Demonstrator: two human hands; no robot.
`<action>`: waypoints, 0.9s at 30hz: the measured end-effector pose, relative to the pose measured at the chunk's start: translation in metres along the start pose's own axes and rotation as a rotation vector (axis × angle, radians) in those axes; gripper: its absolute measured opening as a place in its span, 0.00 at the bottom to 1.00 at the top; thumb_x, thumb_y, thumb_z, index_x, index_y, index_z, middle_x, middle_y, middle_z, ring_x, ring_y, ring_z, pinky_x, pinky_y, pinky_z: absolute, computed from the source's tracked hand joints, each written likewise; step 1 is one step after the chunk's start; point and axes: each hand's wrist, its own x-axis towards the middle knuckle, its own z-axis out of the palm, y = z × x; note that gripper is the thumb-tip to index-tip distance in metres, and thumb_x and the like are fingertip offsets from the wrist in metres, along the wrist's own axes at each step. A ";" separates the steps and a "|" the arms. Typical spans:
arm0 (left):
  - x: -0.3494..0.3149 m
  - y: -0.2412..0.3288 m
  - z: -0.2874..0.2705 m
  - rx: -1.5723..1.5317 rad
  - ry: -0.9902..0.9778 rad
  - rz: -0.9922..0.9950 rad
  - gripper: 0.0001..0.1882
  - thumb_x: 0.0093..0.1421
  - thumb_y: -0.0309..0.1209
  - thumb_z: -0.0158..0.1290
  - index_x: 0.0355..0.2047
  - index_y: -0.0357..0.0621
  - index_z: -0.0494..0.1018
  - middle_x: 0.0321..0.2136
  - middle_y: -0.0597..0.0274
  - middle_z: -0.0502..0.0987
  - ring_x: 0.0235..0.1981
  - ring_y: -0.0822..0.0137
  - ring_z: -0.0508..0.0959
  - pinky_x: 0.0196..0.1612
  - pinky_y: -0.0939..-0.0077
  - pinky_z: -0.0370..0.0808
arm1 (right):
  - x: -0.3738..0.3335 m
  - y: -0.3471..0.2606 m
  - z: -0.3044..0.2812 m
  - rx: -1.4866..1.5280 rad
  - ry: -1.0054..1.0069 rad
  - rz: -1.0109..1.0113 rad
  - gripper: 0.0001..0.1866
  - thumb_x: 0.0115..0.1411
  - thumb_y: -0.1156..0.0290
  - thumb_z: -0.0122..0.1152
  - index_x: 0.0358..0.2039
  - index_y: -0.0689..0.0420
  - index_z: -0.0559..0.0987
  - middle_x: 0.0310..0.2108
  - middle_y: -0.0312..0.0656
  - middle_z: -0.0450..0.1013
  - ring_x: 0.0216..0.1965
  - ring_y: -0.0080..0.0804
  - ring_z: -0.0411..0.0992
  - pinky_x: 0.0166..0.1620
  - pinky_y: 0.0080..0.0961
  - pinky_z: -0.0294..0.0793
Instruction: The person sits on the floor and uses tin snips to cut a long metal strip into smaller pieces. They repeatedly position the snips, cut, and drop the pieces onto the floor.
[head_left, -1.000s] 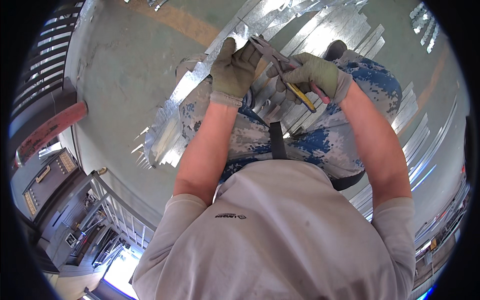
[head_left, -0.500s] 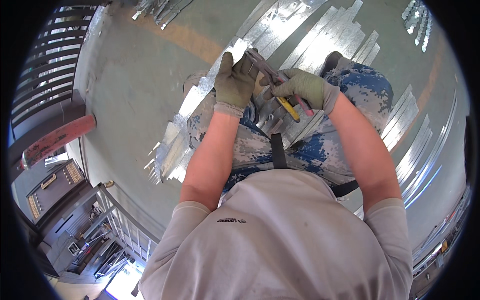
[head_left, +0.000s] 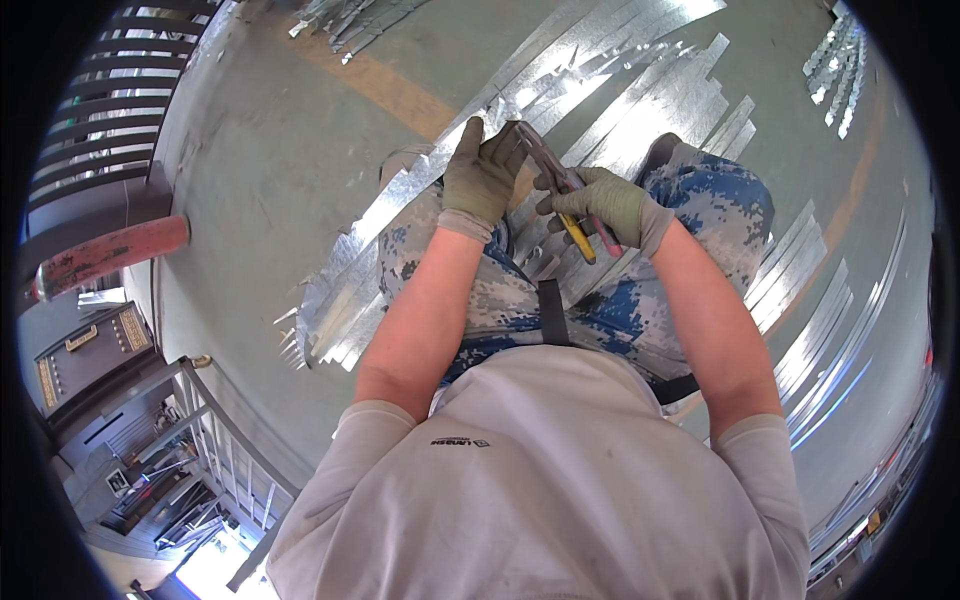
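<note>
My right hand (head_left: 608, 200), in an olive work glove, is closed around a pair of snips (head_left: 545, 160) with one yellow and one red handle. The dark jaws point forward and left, up beside the fingertips of my other hand. My left hand (head_left: 478, 185), gloved alike, is turned palm up, its thumb and fingers apart. Under and past it runs a shiny metal strip (head_left: 385, 207), lying across my left knee. Whether the jaws touch metal is too small to tell.
Silvery sheet-metal strips (head_left: 650, 110) lie in rows ahead of me. More strips (head_left: 795, 260) and long thin lengths (head_left: 840, 350) are at the right. A pile of cut pieces (head_left: 838, 70) sits far right. At left are a red cylinder (head_left: 115, 258) and a metal railing (head_left: 235, 425).
The snips have swung slightly and their jaws now sit a little farther right and lower. The bright strip end above my left hand has dropped from sight. The whole view has shifted slightly.
</note>
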 end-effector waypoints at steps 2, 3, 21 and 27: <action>-0.002 0.000 -0.001 0.018 0.004 0.018 0.24 0.80 0.40 0.53 0.70 0.43 0.68 0.60 0.38 0.78 0.62 0.43 0.80 0.69 0.45 0.78 | -0.003 -0.002 0.006 0.037 0.024 0.021 0.27 0.64 0.73 0.78 0.61 0.61 0.79 0.45 0.43 0.83 0.41 0.33 0.84 0.44 0.31 0.85; -0.004 0.000 0.000 0.023 0.009 0.032 0.24 0.80 0.40 0.53 0.70 0.43 0.68 0.61 0.39 0.78 0.63 0.43 0.79 0.69 0.44 0.77 | -0.004 -0.003 0.008 0.022 0.036 0.024 0.27 0.65 0.73 0.78 0.62 0.61 0.79 0.45 0.43 0.83 0.41 0.33 0.84 0.44 0.31 0.85; -0.067 0.008 0.037 -0.136 0.036 0.040 0.33 0.82 0.42 0.49 0.79 0.45 0.53 0.70 0.45 0.66 0.75 0.44 0.66 0.77 0.43 0.67 | -0.019 -0.023 0.023 0.239 -0.042 -0.348 0.27 0.74 0.71 0.69 0.71 0.60 0.76 0.63 0.37 0.78 0.56 0.28 0.79 0.60 0.27 0.79; -0.070 -0.020 0.056 -0.028 -0.075 -0.025 0.25 0.81 0.43 0.48 0.70 0.41 0.66 0.69 0.46 0.72 0.72 0.49 0.70 0.74 0.47 0.67 | -0.012 -0.034 0.013 0.329 -0.092 -0.522 0.27 0.77 0.69 0.65 0.72 0.61 0.74 0.58 0.37 0.79 0.57 0.28 0.77 0.62 0.31 0.78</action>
